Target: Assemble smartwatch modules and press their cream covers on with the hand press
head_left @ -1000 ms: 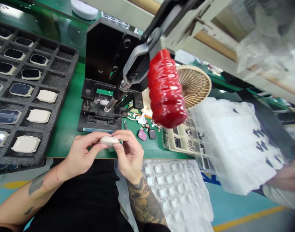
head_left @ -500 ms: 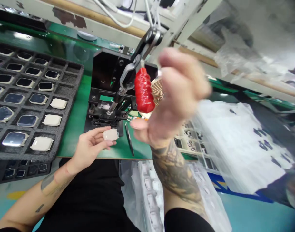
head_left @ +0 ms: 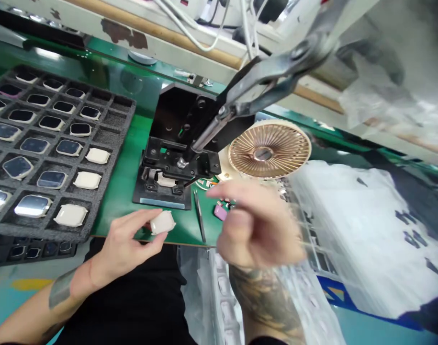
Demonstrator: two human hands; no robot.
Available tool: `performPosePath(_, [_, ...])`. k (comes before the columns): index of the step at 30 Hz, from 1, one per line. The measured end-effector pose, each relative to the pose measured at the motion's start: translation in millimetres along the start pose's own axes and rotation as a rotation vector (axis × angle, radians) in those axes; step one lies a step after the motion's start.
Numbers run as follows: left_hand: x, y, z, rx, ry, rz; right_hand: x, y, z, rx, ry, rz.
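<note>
My left hand (head_left: 127, 244) pinches a pale watch case (head_left: 163, 223) between thumb and fingers, just above the green bench in front of a black press fixture (head_left: 168, 179). Inside the fixture, under its top plate, a pale piece (head_left: 166, 180) shows. The metal toggle lever (head_left: 276, 72) slants up to the right, its red grip nearly out of view at the top edge. My right hand (head_left: 258, 225), blurred, hangs in the air right of the tweezers (head_left: 200, 215). Its index finger and thumb are apart, with nothing visible between them.
On the left a dark foam tray (head_left: 111, 139) holds several watch cases in compartments. A round fan (head_left: 271, 148) stands behind my right hand. A small purple piece (head_left: 220, 212) lies on the bench. White plastic sheeting (head_left: 348, 225) covers the right side.
The lever has swung up and away, taking its red grip to the top edge. My right hand has dropped from beside the grip. My left hand still holds the watch case, now turned slightly.
</note>
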State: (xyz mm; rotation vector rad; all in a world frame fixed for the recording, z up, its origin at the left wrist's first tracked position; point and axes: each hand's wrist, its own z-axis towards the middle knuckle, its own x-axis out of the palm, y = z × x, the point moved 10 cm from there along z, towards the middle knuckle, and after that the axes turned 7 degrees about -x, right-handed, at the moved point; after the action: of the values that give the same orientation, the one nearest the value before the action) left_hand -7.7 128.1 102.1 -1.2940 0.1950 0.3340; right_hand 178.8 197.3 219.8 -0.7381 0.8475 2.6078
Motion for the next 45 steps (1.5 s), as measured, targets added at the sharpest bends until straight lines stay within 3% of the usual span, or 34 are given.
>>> performPosePath(3, [-16.1,-1,-4,0.052,-0.066,0.087,46,4,-37,-0.173,0.263,-0.018])
performPosePath(6, [-17.9,-2,-3,0.082,-0.085,0.115,101,-22,-57,-0.101,0.572,-0.147])
performPosePath(9, [-14.0,-5,-2,0.087,-0.071,0.128,133,-52,-58,0.039,0.702,-0.229])
performPosePath(11, [-14.9,-7,-3,0.084,-0.080,0.181,140,-63,-55,0.108,0.687,-0.230])
performPosePath(13, [-18.4,-8,-5,0.084,-0.104,0.281,133,-62,-54,0.129,0.597,-0.179])
performPosePath(17, [-12.5,-4,5,0.086,-0.089,0.569,93,-37,-68,0.103,0.370,-0.077])
performPosePath(21, [17.6,1,40,0.050,0.035,0.854,51,-17,-88,0.114,0.246,-0.070])
performPosePath(24, [39.3,5,65,-0.035,0.173,0.951,32,-12,-96,0.118,0.216,-0.087])
performPosePath(28, [53.1,3,70,-0.063,0.290,0.965,22,-17,-103,0.121,0.218,-0.117])
performPosePath(34, [64.5,3,56,-0.039,0.351,1.073,27,-14,-102,0.066,0.211,-0.100])
performPosePath(37, [56.8,5,53,-0.075,0.313,0.910,30,-2,-96,-0.022,0.193,-0.107])
performPosePath(42, [17.2,-16,26,-0.123,0.192,-0.058,45,24,-79,-0.252,0.202,-0.127])
performPosePath(43, [9.2,-17,19,-0.161,0.182,-0.186,52,30,-75,-0.318,0.237,-0.100])
performPosePath(45, [-11.4,-20,10,-0.212,0.136,-0.232,61,39,-63,-0.444,0.306,-0.044])
